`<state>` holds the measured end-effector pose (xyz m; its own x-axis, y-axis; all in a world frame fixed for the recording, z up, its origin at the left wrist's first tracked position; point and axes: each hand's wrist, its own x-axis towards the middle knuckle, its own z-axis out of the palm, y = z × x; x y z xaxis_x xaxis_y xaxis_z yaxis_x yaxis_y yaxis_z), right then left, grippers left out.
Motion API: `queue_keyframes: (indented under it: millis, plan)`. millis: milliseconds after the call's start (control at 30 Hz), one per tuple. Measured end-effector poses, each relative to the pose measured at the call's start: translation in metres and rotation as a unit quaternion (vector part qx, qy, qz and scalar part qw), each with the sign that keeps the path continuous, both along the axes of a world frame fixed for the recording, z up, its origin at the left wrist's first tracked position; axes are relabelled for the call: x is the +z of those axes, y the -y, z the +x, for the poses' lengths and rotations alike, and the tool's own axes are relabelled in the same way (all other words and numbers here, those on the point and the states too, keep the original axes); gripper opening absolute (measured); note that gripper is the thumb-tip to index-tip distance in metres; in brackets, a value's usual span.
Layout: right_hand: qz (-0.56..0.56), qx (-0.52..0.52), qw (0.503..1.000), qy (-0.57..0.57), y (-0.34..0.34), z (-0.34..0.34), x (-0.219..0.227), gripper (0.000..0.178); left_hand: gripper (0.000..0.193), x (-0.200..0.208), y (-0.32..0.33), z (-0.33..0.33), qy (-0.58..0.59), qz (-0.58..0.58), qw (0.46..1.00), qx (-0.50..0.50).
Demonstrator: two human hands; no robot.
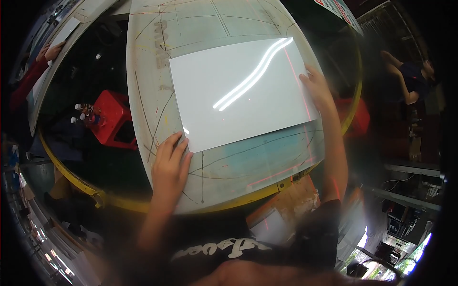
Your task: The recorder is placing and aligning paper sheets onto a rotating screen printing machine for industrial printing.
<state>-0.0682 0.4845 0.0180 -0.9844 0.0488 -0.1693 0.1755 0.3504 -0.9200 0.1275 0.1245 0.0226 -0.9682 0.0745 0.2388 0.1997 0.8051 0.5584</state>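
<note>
A glossy white rectangular sheet (234, 90) lies across the pale, marked worktable (148, 90), with ceiling lights mirrored on it. My left hand (171, 159) is at its near left corner. Those fingers are stretched out flat, their tips touching the edge. At the right edge, my right hand (316, 88) has its thumb over the sheet, and the other fingers are partly hidden beside the edge. A red light line runs down the sheet near my right hand, and another crosses the table in front of me.
A yellow curved rail (229, 205) rings the table. To the left stands a red stool (112, 119) beside several capped bottles (86, 114). At far left, another person's hands (50, 51) touch a white sheet. Another person (410, 78) is at the right.
</note>
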Motion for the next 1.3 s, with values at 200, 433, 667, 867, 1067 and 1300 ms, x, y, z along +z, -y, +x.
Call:
queue_keyframes:
  millis: [200, 433, 667, 867, 1067, 1300]
  plan:
    - [0.000, -0.003, 1.000, 0.004, 0.000, -0.001, 0.000, 0.051, 0.028, -0.001, 0.000, 0.000, 0.000, -0.001, 1.000, -0.001]
    - [-0.002, -0.003, 1.000, -0.001, 0.005, 0.000, 0.005, 0.050, 0.028, 0.000, -0.001, -0.001, -0.015, -0.025, 1.000, -0.006]
    - [-0.005, 0.014, 1.000, -0.003, 0.001, -0.001, 0.003, 0.051, 0.028, 0.002, -0.002, 0.000, -0.007, -0.026, 1.000, -0.004]
    - [0.010, -0.011, 1.000, -0.004, 0.015, 0.007, 0.009, 0.043, 0.027, 0.003, -0.002, 0.000, 0.000, -0.034, 0.999, -0.001]
    - [0.140, 0.004, 0.986, -0.093, 0.006, 0.003, 0.000, 0.044, 0.024, 0.008, -0.004, -0.002, 0.036, -0.025, 0.999, 0.005]
    - [0.215, 0.019, 0.957, -0.194, -0.013, -0.013, -0.033, 0.042, 0.024, 0.006, -0.004, -0.002, 0.003, -0.042, 0.999, 0.001]
